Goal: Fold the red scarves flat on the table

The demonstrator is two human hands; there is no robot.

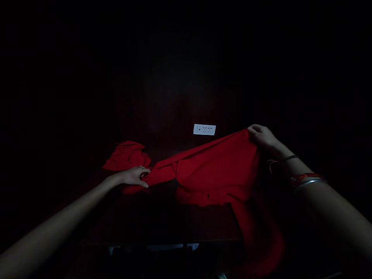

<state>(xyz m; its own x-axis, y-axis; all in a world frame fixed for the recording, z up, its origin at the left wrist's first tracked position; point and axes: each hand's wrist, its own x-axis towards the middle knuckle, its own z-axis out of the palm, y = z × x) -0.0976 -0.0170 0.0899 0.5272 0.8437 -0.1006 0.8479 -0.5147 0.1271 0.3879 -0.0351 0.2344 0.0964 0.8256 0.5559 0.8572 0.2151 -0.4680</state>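
Observation:
A red cloth [215, 166] is stretched between my two hands above a dark table. My left hand [135, 176] is closed around a gathered part of it at the left, low over the tabletop. At the upper right, my right hand [261, 135] pinches a raised corner or edge between thumb and fingers. From there the fabric slopes down to the left, and its lower folds lie on the table. One length hangs over the right front edge, slightly blurred. Just beyond my left hand lies a crumpled red bundle [128, 155]; whether it joins the stretched cloth I cannot tell.
The room is very dark. A white socket panel [204, 130] shows on the wall behind the cloth. The dark table [203, 224] has its front edge near the bottom, with some pale shapes [165, 247] below it that are too dim to name.

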